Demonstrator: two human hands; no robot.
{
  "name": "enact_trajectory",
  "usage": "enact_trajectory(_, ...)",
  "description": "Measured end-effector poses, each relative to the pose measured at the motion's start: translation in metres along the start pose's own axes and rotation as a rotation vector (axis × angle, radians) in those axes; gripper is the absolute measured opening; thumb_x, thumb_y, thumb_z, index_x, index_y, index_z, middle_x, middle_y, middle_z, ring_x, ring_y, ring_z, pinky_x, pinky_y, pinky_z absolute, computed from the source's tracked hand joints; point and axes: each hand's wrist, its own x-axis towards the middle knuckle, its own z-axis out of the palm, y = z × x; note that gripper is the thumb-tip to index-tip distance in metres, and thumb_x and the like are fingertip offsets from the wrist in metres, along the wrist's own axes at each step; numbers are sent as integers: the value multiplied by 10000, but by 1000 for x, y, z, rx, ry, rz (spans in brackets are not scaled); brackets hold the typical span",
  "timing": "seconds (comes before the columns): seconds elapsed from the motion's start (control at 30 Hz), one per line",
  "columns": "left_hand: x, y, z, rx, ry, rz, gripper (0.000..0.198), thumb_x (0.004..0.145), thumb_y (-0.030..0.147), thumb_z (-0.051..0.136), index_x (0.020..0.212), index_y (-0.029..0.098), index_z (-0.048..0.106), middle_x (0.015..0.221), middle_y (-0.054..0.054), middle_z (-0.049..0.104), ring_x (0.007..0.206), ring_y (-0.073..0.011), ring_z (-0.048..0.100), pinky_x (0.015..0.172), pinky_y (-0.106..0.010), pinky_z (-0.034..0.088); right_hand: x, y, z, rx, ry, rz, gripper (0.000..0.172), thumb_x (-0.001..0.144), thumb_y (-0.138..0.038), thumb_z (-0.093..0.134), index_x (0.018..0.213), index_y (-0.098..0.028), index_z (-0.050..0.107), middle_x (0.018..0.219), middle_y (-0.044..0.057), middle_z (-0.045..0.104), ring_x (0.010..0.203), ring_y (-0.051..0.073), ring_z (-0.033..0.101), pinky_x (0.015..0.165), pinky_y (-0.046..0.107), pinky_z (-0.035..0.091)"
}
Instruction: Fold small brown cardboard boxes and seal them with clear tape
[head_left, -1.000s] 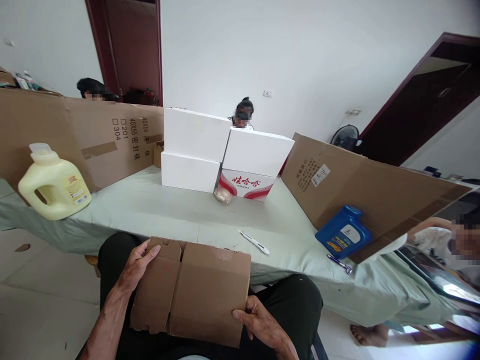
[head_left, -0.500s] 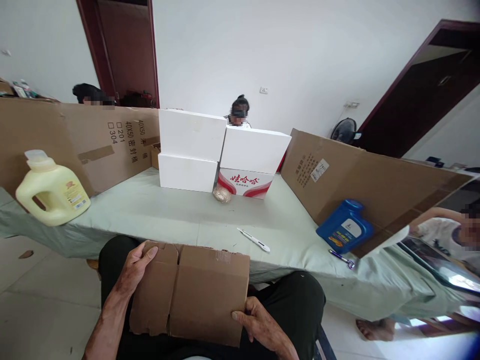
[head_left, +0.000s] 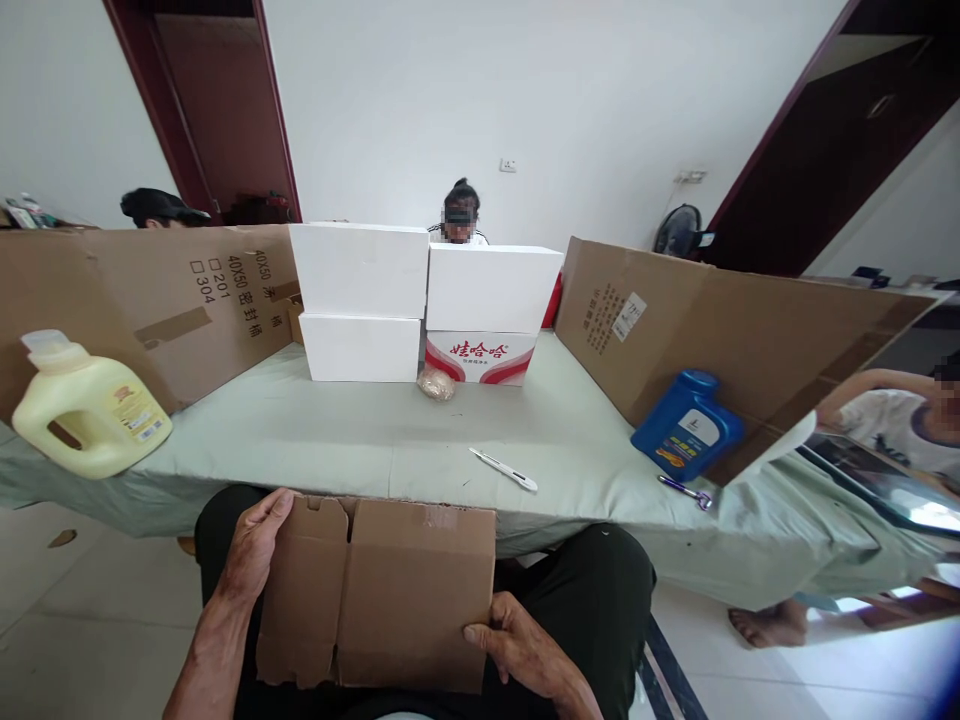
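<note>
A flattened brown cardboard box (head_left: 390, 590) rests on my lap in front of the table. My left hand (head_left: 251, 545) curls round its upper left flap. Gripping the lower right corner is my right hand (head_left: 514, 645), thumb on top of the cardboard. Just beyond the box, on the green tablecloth (head_left: 360, 430), lies a white utility knife (head_left: 504, 468).
A yellow detergent jug (head_left: 86, 410) lies at the table's left end, a blue jug (head_left: 686, 425) and a small metal tool (head_left: 686, 490) at the right. White boxes (head_left: 360, 300) and tall cardboard sheets (head_left: 750, 340) wall the table. Other people sit behind and to the right.
The view has shifted a little, so the table and the boxes appear lower and further left. Both hands keep the same hold on the cardboard box.
</note>
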Motion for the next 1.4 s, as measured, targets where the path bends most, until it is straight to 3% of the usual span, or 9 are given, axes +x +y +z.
enact_trajectory(0.3, 2, 4, 3, 116, 9, 84, 684, 676, 824, 811, 856, 165, 820, 840, -89, 791, 867, -275, 713, 761, -337, 594, -2, 12, -3, 8, 30, -1, 649, 778, -817, 760, 723, -195, 581, 609, -73, 409, 515, 74, 384, 458, 198, 367)
enact_trajectory(0.6, 1, 5, 1, 164, 26, 132, 587, 740, 761, 795, 783, 176, 801, 789, -59, 758, 775, -223, 646, 685, -275, 531, -3, 14, -3, -18, 34, 14, 642, 783, -815, 758, 718, -200, 583, 603, -73, 415, 517, 85, 398, 462, 211, 383)
enact_trajectory(0.73, 2, 1, -4, 194, 9, 154, 553, 795, 723, 763, 812, 171, 805, 819, -69, 764, 786, -225, 650, 685, -276, 524, -1, 8, -3, 6, -23, -16, 661, 811, -805, 745, 662, -200, 525, 599, -77, 367, 517, 72, 353, 461, 202, 369)
enact_trajectory(0.9, 1, 0, -11, 212, 21, 177, 515, 793, 676, 787, 805, 161, 797, 784, -54, 740, 762, -205, 633, 677, -257, 497, 3, 2, -2, 20, -69, -43, 666, 848, -792, 720, 656, -207, 467, 620, -82, 315, 510, 60, 304, 438, 192, 334)
enact_trajectory(1.13, -1, 4, -14, 213, 50, 186, 488, 804, 654, 767, 748, 169, 785, 740, -42, 696, 739, -202, 595, 658, -263, 474, 4, -8, 1, 27, -83, -38, 649, 867, -786, 706, 676, -194, 521, 639, -72, 336, 549, 69, 306, 458, 190, 345)
enact_trajectory(1.4, -5, 15, -9, 263, 73, 188, 426, 725, 593, 809, 651, 183, 721, 667, -17, 605, 684, -175, 519, 632, -265, 421, 7, -11, 1, -13, -73, -21, 648, 856, -794, 711, 683, -191, 545, 637, -70, 339, 555, 73, 314, 459, 187, 343)
